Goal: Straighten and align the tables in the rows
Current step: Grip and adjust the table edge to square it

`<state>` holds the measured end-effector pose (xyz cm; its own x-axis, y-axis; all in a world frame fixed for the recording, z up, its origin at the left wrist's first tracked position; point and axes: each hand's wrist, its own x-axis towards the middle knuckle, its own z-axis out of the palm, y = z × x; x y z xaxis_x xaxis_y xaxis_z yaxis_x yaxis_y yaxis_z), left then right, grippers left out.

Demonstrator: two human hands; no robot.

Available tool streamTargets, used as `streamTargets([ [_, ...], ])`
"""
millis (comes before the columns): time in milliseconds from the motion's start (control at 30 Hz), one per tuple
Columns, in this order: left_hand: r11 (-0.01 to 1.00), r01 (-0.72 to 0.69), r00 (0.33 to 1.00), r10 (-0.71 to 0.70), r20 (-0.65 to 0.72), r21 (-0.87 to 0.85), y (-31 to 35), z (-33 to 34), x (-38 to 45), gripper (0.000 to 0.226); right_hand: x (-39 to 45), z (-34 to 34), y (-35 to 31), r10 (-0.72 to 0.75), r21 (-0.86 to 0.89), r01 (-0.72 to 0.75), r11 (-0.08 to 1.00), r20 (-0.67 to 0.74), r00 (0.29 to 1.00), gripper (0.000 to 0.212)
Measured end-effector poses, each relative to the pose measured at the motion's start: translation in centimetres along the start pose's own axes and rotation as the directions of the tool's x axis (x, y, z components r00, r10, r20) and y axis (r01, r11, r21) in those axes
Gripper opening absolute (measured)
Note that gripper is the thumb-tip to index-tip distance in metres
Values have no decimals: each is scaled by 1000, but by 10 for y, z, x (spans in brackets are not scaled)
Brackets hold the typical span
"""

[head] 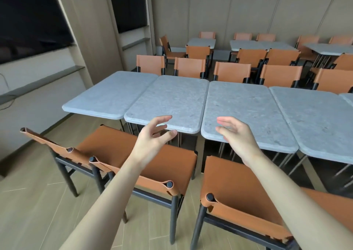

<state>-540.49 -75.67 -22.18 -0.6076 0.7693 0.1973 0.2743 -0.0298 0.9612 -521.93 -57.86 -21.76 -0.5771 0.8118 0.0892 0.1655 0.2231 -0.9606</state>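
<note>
A row of grey stone-topped tables runs across the middle. The leftmost table (108, 95) sits a little askew beside the second table (170, 100). A narrow gap separates the second from the third table (244, 108), and a fourth table (313, 119) follows on the right. My left hand (154, 135) hovers open over the near edge of the second table, fingers spread, holding nothing. My right hand (236, 133) hovers open above the near left corner of the third table, also empty. Neither hand clearly touches a tabletop.
Two orange leather chairs (137, 154) (246, 188) with black frames stand between me and the tables, under my arms. More orange chairs (189, 68) line the far side, with further tables (261, 45) behind. A wall with ledges and dark windows is at left.
</note>
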Motion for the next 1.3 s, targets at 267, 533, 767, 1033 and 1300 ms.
streamTargets([
  [267, 998, 3, 996, 3, -84, 67, 3, -73, -18, 57, 3, 58, -31, -25, 13, 24, 1000, 93, 995, 28],
  [533, 988, 67, 997, -63, -34, 137, -23, -125, 8, 35, 42, 116, -18, -9, 81, 1, 997, 97, 995, 23],
  [767, 967, 174, 977, -193, 87, 184, -46, -143, 83, 27, 105, 137, 29, 104, 196, -91, 976, -58, 993, 28],
  [1033, 947, 250, 957, -274, 98, 203, -84, -146, 191, 21, 193, 157, 67, 184, 231, -153, 961, -123, 975, 25],
  [1300, 933, 296, 907, -341, 245, 203, -151, -107, 262, 25, 232, 178, 96, 258, 208, -234, 950, -99, 961, 28],
])
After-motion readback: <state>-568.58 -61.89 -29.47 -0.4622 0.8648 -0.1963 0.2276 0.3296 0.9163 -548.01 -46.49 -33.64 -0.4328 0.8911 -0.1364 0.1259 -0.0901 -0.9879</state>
